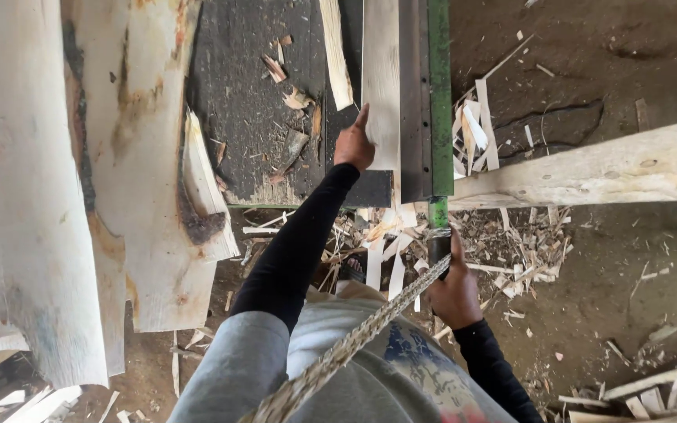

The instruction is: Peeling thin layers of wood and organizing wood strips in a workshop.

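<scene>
My left hand (pixel 353 144) presses flat against the edge of a thin pale wood sheet (pixel 381 78) lying on a dark cutting table (pixel 244 102), right beside a long steel blade (pixel 415 94) on a green bar (pixel 439 94). My right hand (pixel 454 291) is closed around the black handle (pixel 438 243) at the near end of that green bar. A braided rope (pixel 370 329) runs from the handle toward my chest. Both arms wear black sleeves.
Large pale veneer sheets (pixel 33 180) hang over the left side. A rough wooden beam (pixel 597 168) runs off to the right. Offcut strips and chips (pixel 479 133) litter the dirt floor (pixel 628 266) below and right of the blade.
</scene>
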